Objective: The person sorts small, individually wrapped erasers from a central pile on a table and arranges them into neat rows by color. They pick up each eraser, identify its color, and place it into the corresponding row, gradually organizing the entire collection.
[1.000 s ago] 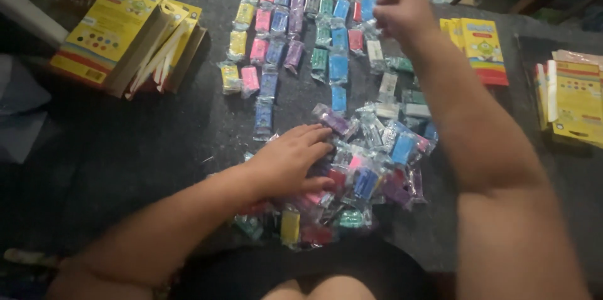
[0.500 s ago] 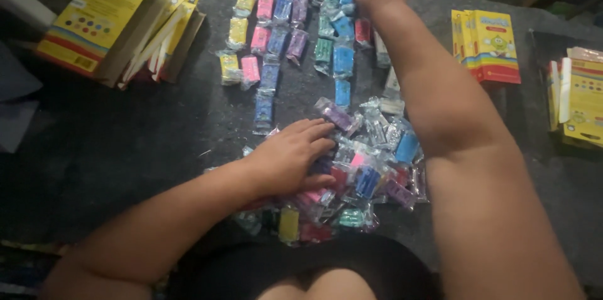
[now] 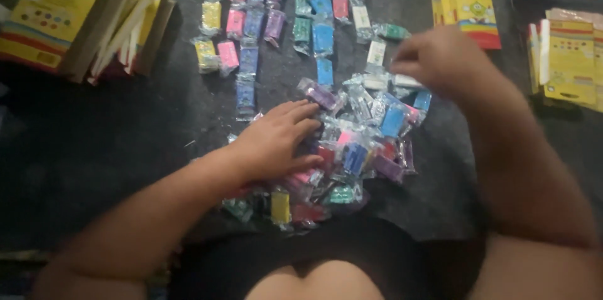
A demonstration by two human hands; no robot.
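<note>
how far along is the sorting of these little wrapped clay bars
Roughly half, at a guess. Done: colour columns of yellow, pink, blue, purple, green, red and white bars are laid out. In hand: left hand rests on the mixed pile; right hand hovers near the white bars. Left: that unsorted pile.

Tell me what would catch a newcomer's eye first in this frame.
The loose heap of small wrapped colour blocks at centre, with the left hand resting flat on its left edge. Beyond it, sorted columns of blocks run by colour, yellow through pink, blue, purple, green, red and white. The right hand hovers blurred above the heap's far right side; yellow boxes lie at the upper left.
</note>
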